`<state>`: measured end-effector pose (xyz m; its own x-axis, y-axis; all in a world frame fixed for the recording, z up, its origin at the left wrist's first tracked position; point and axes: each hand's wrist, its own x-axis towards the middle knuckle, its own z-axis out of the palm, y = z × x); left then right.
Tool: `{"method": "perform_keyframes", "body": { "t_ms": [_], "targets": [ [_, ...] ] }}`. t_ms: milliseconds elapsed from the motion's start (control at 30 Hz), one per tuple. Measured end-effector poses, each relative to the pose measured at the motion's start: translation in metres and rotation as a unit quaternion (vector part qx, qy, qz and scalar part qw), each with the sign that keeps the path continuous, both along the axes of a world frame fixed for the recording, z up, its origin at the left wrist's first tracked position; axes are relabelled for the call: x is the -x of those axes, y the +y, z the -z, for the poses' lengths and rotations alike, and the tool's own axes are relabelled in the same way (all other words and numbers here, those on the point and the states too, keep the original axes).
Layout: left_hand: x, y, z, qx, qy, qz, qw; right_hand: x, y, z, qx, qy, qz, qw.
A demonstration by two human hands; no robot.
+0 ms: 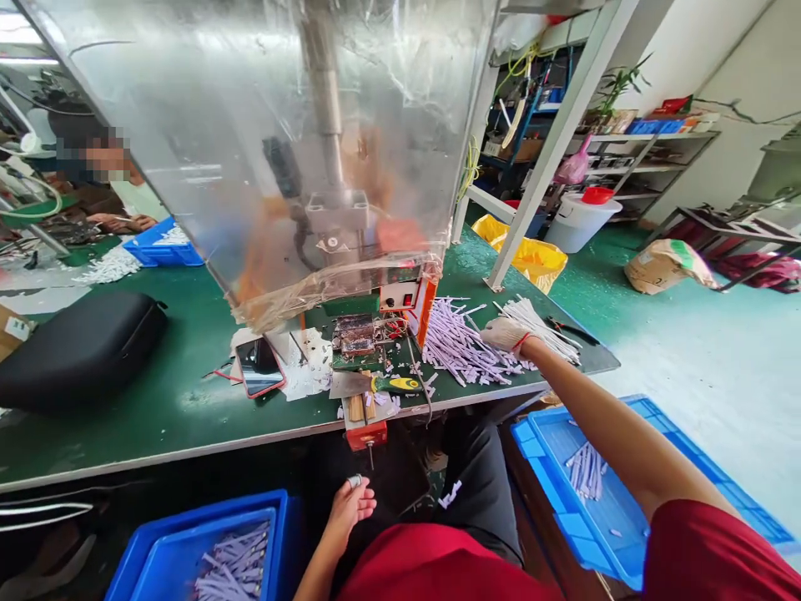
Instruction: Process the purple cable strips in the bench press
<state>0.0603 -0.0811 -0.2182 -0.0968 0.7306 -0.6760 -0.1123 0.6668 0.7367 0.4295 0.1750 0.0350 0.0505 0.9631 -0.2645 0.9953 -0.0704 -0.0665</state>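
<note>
My right hand point(504, 334), in a pale glove with a red band at the wrist, reaches down onto a pile of thin lilac strips point(460, 342). White strips point(539, 327) lie just beyond it. Its fingertips are hidden, so I cannot see whether they grip any strip. My left hand point(351, 507) hovers over my lap below the table edge, fingers loosely bent and a grey wrap on one digit; nothing shows in it. Nearest to it is a small red clamp point(366, 436) at the table edge. A scraper with a yellow-green handle point(397, 384) lies above the clamp.
A machine behind a clear plastic shield point(263, 167) stands over the green table point(188, 401). A phone point(259, 367), a black case point(81, 351) and pliers point(572, 330) lie on it. Blue bins point(150, 547) point(676, 484) flank me. Another person's hands point(122, 223) are at far left.
</note>
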Motion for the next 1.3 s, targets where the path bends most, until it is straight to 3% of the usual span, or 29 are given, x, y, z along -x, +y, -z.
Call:
{"method": "perform_keyframes", "body": {
  "t_ms": [67, 100, 167, 233, 367, 467, 633, 800, 867, 1033, 1300],
  "targets": [
    [-0.003, -0.003, 0.001, 0.008, 0.006, 0.013, 1.000, -0.005, -0.022, -0.005, 0.016, 0.136, 0.010, 0.991],
    [-0.004, -0.005, 0.001, 0.011, 0.009, 0.020, 1.000, -0.005, -0.034, -0.006, 0.028, 0.236, 0.024, 0.971],
    [-0.002, -0.009, -0.001, 0.014, 0.015, 0.030, 0.999, 0.003, -0.059, -0.004, 0.064, 0.447, 0.057, 0.891],
    [0.003, -0.013, -0.006, 0.010, 0.021, 0.034, 0.999, 0.022, -0.084, 0.000, 0.110, 0.586, 0.065, 0.800],
    [0.023, -0.019, -0.024, -0.014, 0.045, 0.024, 0.999, 0.084, -0.115, 0.007, 0.193, 0.707, 0.022, 0.680],
    [0.041, -0.017, -0.045, -0.034, 0.070, 0.018, 0.997, 0.135, -0.116, 0.010, 0.233, 0.738, 0.026, 0.632],
    [0.060, -0.008, -0.084, -0.076, 0.102, 0.014, 0.992, 0.190, -0.100, 0.014, 0.215, 0.742, 0.051, 0.633],
    [0.061, -0.006, -0.104, -0.086, 0.090, 0.010, 0.992, 0.210, -0.094, 0.018, 0.140, 0.674, 0.029, 0.725],
    [0.060, -0.006, -0.105, -0.084, 0.086, 0.016, 0.993, 0.215, -0.092, 0.022, 0.127, 0.656, 0.031, 0.743],
    [0.060, -0.003, -0.111, -0.089, 0.079, 0.014, 0.993, 0.226, -0.084, 0.036, 0.124, 0.665, 0.068, 0.733],
    [0.067, 0.005, -0.130, -0.112, 0.092, -0.003, 0.989, 0.229, -0.073, 0.045, 0.140, 0.699, 0.064, 0.699]
  ]
}}
